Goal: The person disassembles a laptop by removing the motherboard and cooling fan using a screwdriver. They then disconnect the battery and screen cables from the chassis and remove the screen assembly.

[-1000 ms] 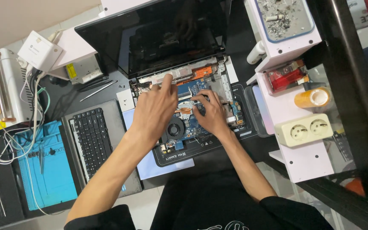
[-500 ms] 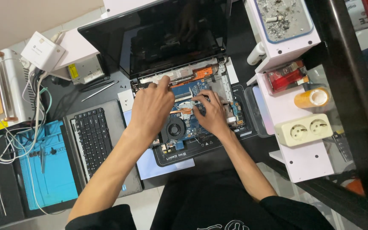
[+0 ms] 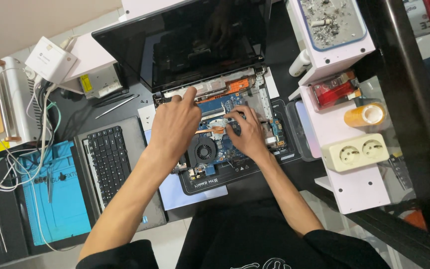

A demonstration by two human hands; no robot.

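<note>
Both hands rest flat on the insides of an open laptop, and neither grip is closed on anything. On the left hand the fingers are loosely spread, and one finger points far, toward the silver strip under the hinge. The right hand has its fingers bent down, with the tips pressing on the blue board close to the copper pipe. I cannot tell if a tiny part is pinched under those tips.

The laptop base sits in the middle of the dark bench, with its cover off. Its black screen stands up on the far side. The round fan shows between the two wrists.

This looks like the step of working on small parts inside the machine. I think the next move needs a slow, soft touch with the fingertips, because the parts are small and packed tight.

The laptop's long side runs left to right, tipped a little. Its open front faces near, toward the person.

A loose keyboard lies to the left, beside a blue mat. A white socket block sits on the right.
</note>
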